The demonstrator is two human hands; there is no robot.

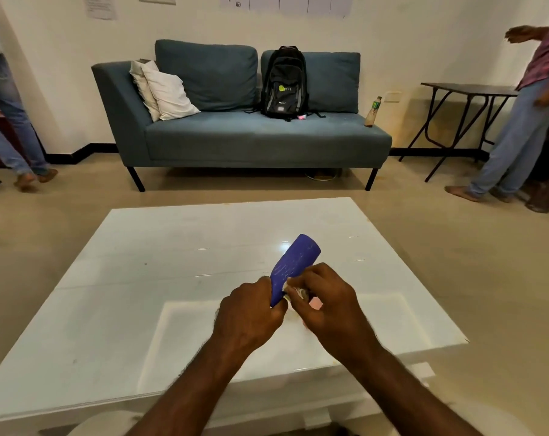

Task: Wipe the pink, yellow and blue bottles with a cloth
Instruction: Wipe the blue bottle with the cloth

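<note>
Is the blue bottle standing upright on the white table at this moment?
No, the left hand holds the blue bottle tilted above the table while the right hand presses a cloth against it.

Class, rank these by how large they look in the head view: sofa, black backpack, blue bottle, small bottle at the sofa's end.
1. sofa
2. black backpack
3. blue bottle, close behind only because it is nearest the camera
4. small bottle

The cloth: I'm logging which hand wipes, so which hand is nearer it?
Right. The right hand holds the cloth against the blue bottle; the left hand grips the bottle's near end, beside the cloth.
</note>
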